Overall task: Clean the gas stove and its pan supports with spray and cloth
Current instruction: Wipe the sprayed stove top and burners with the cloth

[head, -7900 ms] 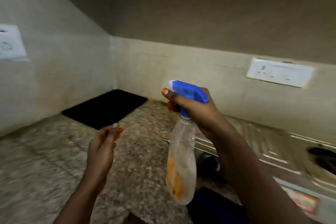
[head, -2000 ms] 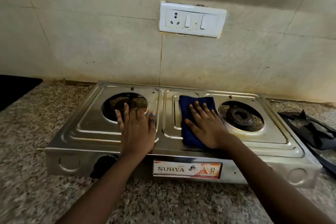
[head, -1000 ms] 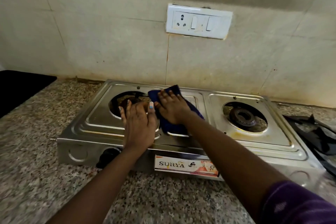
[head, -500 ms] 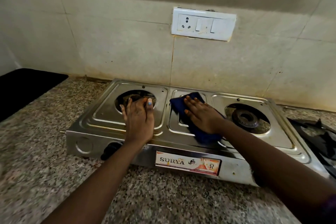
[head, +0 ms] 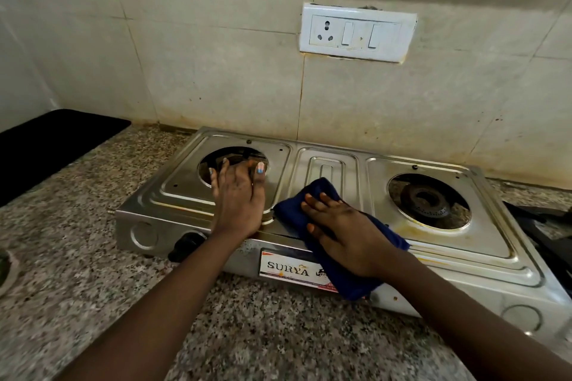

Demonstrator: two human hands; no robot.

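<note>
A steel two-burner gas stove (head: pixel 325 164) stands on the granite counter against the tiled wall. Its pan supports (head: pixel 551 226) are off and lie black at the far right edge of view. My left hand (head: pixel 238 195) rests flat on the stove top, fingers straight over the left burner hole. My right hand (head: pixel 343 226) presses a dark blue cloth (head: pixel 322 192) flat on the stove's front middle; the cloth drapes over the front edge and covers part of the label. The right burner (head: pixel 428 199) lies uncovered. The spray bottle is out of view.
A black mat (head: pixel 52 139) lies on the granite counter (head: pixel 247 328) at the left. A white socket and switch plate (head: pixel 356 32) sits on the wall above the stove. A black knob (head: pixel 185 244) sticks out of the stove's front.
My right hand has slid the blue cloth from the stove's centre panel toward the front edge, where it now hangs over the label. My left hand has stayed on the left burner area.
</note>
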